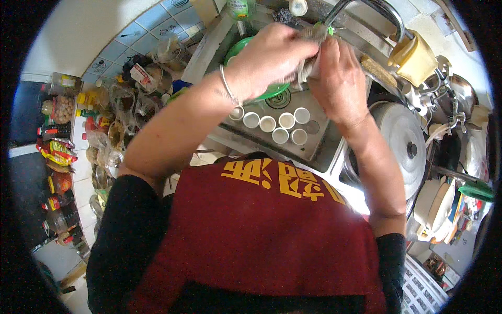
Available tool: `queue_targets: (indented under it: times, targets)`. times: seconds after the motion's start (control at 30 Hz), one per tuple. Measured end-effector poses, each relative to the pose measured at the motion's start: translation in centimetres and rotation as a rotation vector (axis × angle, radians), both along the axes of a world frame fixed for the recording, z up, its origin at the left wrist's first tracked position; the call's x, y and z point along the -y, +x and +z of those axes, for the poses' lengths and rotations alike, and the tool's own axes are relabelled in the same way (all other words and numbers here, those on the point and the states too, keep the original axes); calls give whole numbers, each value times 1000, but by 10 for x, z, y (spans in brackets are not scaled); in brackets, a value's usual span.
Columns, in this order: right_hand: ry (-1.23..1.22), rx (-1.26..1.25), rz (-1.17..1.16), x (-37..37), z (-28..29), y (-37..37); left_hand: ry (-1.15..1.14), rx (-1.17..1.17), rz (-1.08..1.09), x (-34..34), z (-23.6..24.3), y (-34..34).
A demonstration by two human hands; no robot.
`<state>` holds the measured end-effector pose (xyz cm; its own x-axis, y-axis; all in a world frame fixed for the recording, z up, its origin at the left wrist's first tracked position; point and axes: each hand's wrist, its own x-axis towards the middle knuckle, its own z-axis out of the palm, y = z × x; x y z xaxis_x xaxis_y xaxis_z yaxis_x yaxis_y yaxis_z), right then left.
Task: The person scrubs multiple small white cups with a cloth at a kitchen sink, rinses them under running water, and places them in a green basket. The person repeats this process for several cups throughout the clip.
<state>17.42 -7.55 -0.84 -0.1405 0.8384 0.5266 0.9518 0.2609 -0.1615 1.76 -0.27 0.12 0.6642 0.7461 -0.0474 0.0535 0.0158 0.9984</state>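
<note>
Over the sink, my left hand (pixel 277 57) is closed on a wet greyish-brown cloth (pixel 305 72), blurred by motion. My right hand (pixel 340 78) is beside it, its fingers curled round a small white cup-like thing (pixel 315 72) pressed against the cloth; most of it is hidden. Below my hands, several small white cups (pixel 267 124) stand mouth up on the metal sink floor (pixel 316 107). A green basin (pixel 273 92) lies partly behind my left hand and forearm, near the round drain (pixel 278 99).
A curved metal tap (pixel 387 11) arches above my hands, with a yellow cloth (pixel 414 58) hanging by it. A large lidded pot (pixel 400 149) stands right of the sink. Jars and bottles (pixel 63 128) crowd the left side. A green-labelled bottle (pixel 240 9) stands at the sink's back.
</note>
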Motion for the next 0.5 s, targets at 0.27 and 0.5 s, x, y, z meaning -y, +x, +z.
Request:
queue_targets:
  times: [0.27,0.5]
  targets:
    - [29,110,93,2,27,3,-135,210,-89,14,28,11]
    - [-614,-353,353,5,51,17,846,-244,-452,21,40,-12]
